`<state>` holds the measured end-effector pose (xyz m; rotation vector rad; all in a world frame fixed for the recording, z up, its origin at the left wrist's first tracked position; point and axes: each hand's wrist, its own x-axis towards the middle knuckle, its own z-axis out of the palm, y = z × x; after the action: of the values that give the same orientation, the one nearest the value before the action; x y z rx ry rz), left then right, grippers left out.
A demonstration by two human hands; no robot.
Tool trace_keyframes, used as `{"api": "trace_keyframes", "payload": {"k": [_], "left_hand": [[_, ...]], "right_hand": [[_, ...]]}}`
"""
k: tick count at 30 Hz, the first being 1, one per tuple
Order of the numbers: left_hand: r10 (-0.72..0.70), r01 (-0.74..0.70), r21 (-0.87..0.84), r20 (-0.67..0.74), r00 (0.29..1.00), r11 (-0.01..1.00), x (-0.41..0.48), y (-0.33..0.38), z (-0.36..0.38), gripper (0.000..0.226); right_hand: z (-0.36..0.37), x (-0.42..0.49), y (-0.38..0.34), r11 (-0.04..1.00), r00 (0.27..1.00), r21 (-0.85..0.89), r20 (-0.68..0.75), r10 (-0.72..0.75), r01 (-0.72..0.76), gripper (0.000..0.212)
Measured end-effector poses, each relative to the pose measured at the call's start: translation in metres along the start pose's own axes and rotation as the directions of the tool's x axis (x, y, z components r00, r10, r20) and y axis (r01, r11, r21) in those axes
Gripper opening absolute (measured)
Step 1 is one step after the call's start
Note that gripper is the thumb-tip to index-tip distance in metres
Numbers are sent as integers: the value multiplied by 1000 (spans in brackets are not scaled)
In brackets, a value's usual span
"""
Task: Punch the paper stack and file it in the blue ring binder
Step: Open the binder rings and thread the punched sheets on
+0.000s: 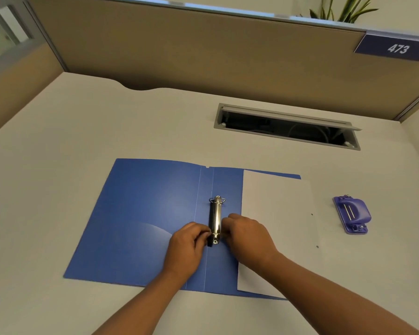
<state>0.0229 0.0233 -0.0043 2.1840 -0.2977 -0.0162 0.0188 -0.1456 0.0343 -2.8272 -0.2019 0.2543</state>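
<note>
1. Between the two grips lies the near end of the ring mechanism (215, 220) — a shiny metal bar on the spine of the blue ring binder (143, 213), which is spread flat on the desk (58, 165).
2. The left grip (188, 240) has its fingers curled in against the mechanism's left side, pinching at the near end. The right grip (246, 234) meets it from the other side, fingers likewise curled onto the metal. Neither grip is spread wide, and the near ring is hidden under the fingertips.
3. Beyond the grips, at the bar's other end, the far ring (217, 200) stands up in plain sight; whether it is parted or closed I cannot tell.
4. Just right of the right grip lies the paper stack (276, 213), white, resting on the binder's right cover and jutting past its right edge. Two small holes show along the stack's right edge — the side away from the grips. The right forearm crosses over the stack's near left corner.
5. Further right of the grips, apart from the paper, the purple hole punch (352, 213) sits on the desk.
6. Far beyond the grips, an open cable tray (288, 128) is sunk into the desk, and behind it stands a tan partition (203, 56) carrying a blue plate (397, 48) marked 473.
</note>
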Motion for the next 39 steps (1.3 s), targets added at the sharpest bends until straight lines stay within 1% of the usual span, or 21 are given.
{"api": "trace_keyframes", "payload": {"k": [2, 4, 6, 7, 8, 9, 10, 11, 13, 15, 18, 21, 24, 26, 28, 30, 31, 33, 35, 38, 39], "left_hand": [[-29, 29, -7, 34, 999, 1000, 1, -1, -1, 11], [-97, 99, -36, 41, 994, 994, 0, -1, -1, 14], [-197, 198, -92, 24, 980, 976, -5, 3, -4, 27], [-235, 233, -104, -4, 972, 967, -10, 6, -6, 34], [-258, 253, -104, -41, 965, 962, -16, 12, -8, 37], [-273, 264, -108, -70, 960, 958, -22, 18, -10, 37], [-281, 270, -125, -77, 957, 955, -29, 26, -11, 35], [-288, 277, -154, -58, 956, 949, -35, 35, -10, 33], [-306, 306, -214, 31, 951, 928, -42, 52, -5, 33], [-339, 359, -226, 124, 933, 905, -43, 64, 6, 32], [-388, 436, -169, 253, 886, 884, -38, 77, 21, 35], [-393, 442, -100, 316, 864, 891, -33, 86, 32, 39], [-390, 425, -45, 323, 862, 904, -31, 90, 36, 34], [-398, 435, -46, 326, 858, 900, -31, 90, 37, 34], [-403, 442, -50, 328, 854, 896, -31, 88, 38, 45], [-411, 452, -57, 327, 851, 890, -31, 87, 40, 54], [-413, 457, -64, 330, 849, 887, -30, 88, 41, 56], [-414, 463, -73, 344, 843, 883, -31, 90, 44, 55], [-413, 465, -76, 352, 840, 882, -32, 90, 47, 53], [-419, 480, -100, 357, 835, 872, -30, 89, 48, 53], [-424, 491, -121, 357, 832, 863, -29, 89, 48, 55]], "right_hand": [[-3, 1, 1, 1000, 1000, 16, 29, -11, 11, 18], [-12, -1, 4, 996, 999, 87, 39, 17, -21, 28], [-25, -10, 16, 974, 994, 203, -19, 105, -99, 43], [-31, -17, 25, 951, 982, 271, -70, 174, -149, 45], [-38, -25, 38, 922, 958, 332, -133, 255, -200, 44], [-43, -35, 53, 887, 918, 384, -189, 348, -257, 42], [-47, -45, 69, 842, 867, 430, -220, 447, -325, 40], [-51, -55, 84, 789, 810, 463, -219, 544, -405, 41], [-55, -75, 112, 663, 694, 472, -138, 707, -581, 46], [-53, -88, 129, 570, 615, 421, -35, 788, -706, 53], [-47, -95, 136, 494, 561, 362, 106, 821, -791, 60], [-42, -94, 130, 448, 526, 345, 179, 831, -825, 70], [-39, -91, 126, 418, 521, 385, 218, 825, -823, 61], [-40, -92, 126, 367, 516, 469, 239, 823, -803, 52], [-44, -94, 126, 280, 522, 585, 296, 800, -762, 49], [-53, -98, 124, 179, 523, 653, 380, 763, -736, 45], [-56, -101, 124, 150, 536, 674, 410, 738, -723, 40], [-60, -104, 121, 113, 589, 726, 446, 674, -679, 26], [-59, -107, 119, 117, 636, 769, 422, 646, -628, 17], [-56, -112, 120, 213, 692, 790, 330, 642, -574, 12], [-57, -115, 120, 217, 712, 811, 308, 630, -543, 13]]}}
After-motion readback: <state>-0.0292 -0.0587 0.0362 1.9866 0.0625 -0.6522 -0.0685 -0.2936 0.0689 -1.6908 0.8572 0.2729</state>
